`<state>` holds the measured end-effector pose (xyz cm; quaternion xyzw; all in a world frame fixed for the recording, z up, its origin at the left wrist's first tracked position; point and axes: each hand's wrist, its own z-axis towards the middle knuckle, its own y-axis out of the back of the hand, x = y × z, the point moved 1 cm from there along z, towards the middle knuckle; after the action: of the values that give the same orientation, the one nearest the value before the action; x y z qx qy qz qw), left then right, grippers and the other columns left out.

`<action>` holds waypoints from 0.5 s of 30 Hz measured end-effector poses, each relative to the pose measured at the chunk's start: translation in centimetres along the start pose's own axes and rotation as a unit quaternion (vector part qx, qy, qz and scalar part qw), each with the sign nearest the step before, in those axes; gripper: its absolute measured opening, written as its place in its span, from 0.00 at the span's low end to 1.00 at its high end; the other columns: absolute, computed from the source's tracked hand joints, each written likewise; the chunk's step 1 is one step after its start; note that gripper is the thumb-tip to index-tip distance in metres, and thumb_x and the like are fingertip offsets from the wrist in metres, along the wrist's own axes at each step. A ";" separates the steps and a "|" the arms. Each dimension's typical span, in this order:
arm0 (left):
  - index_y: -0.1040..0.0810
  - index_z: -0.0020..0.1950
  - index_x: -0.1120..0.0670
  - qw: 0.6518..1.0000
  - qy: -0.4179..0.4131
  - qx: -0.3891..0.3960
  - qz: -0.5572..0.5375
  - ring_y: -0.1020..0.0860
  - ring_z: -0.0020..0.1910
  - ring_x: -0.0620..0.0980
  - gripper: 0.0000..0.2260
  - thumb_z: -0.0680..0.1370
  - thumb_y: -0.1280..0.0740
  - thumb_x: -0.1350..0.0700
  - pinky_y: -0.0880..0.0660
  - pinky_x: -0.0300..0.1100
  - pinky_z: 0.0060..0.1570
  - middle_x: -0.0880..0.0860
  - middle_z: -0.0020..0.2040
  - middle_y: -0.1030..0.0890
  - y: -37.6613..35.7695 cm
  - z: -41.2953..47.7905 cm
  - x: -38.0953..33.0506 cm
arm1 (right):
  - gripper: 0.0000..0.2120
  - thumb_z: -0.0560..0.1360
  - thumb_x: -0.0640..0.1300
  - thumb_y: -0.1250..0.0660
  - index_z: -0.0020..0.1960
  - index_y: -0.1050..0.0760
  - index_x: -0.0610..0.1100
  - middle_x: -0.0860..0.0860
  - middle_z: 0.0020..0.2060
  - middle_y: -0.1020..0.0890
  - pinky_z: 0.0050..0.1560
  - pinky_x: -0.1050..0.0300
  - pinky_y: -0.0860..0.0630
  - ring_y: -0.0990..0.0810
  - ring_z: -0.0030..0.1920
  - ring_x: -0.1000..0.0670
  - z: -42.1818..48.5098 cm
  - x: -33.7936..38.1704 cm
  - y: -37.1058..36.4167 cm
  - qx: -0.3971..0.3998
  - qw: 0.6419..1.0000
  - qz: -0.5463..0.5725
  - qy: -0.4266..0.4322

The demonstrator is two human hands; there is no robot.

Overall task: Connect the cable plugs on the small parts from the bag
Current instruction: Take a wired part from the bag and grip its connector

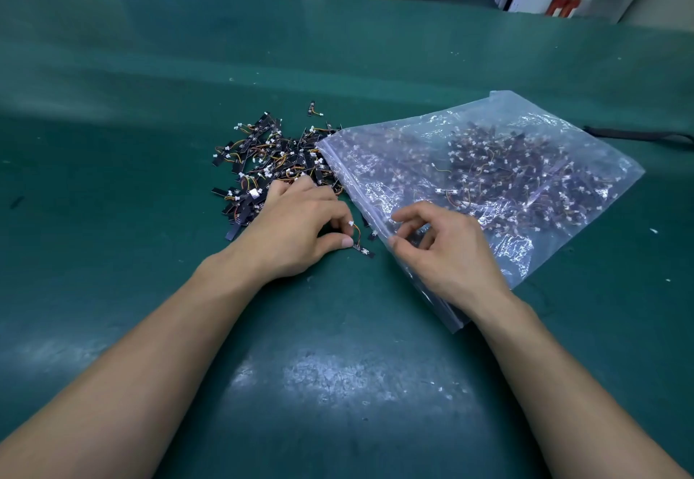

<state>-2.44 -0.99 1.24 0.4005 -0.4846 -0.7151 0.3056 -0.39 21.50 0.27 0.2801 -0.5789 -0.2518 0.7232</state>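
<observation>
Small part [361, 243], just one, is pinched by the left hand [296, 230]; right hand [447, 249] rests on the single bag [525, 178], grip unclear.

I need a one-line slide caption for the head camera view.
Left hand pinches a small wired part near the pile; right hand touches the clear bag on the green table.

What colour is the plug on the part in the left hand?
White plug on the small part the left hand pinches; head view.
</observation>
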 end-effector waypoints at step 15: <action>0.28 0.46 0.45 0.989 -0.067 -0.055 -0.117 0.34 0.47 0.47 0.04 0.81 0.36 0.52 0.35 0.49 0.53 0.41 0.44 0.28 0.5 -0.3 -2.2 | 0.07 0.78 0.48 0.31 0.48 0.16 0.47 0.60 0.37 0.21 0.38 0.71 0.36 0.26 0.34 0.59 -0.6 1.3 0.2 -0.012 0.990 0.019 0.139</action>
<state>-1.11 0.50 2.24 0.3883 -0.4133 -0.7967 0.2088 0.49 20.82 1.19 0.2928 -0.4748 -0.2028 0.8048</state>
